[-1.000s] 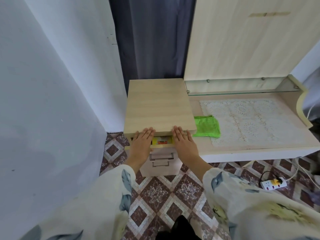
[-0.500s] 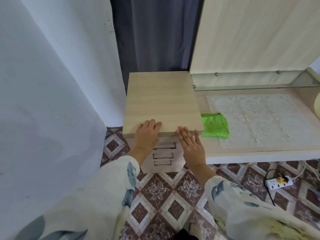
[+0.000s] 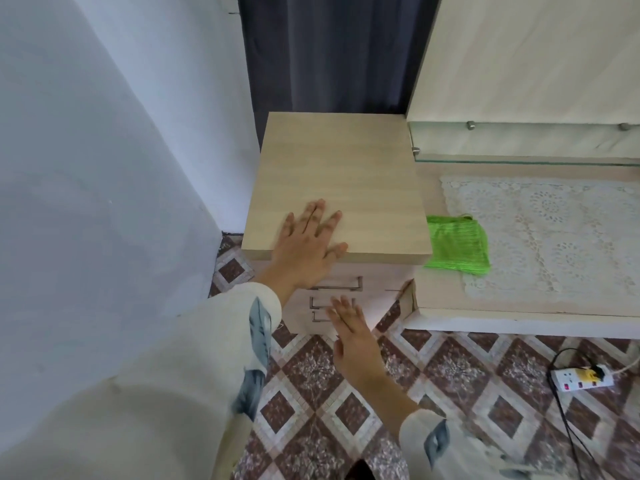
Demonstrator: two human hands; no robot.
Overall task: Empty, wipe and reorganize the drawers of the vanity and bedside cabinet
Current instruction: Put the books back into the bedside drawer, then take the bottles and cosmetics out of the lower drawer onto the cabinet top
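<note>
bedside cabinet (image 3: 341, 181) | left hand (image 3: 310, 244) flat on its top, fingers (image 3: 316, 211) spread, holding nothing | right hand (image 3: 353, 332) empty too, stretched flat by lower handles (image 3: 318, 307), maybe touching

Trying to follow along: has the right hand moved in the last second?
Yes. The right hand dropped from the front edge of the bedside cabinet to its lower drawer handles.

left hand (image 3: 308, 244) flat on bedside cabinet (image 3: 339, 188) | right hand (image 3: 353, 336) near drawers (image 3: 346, 299)
</note>
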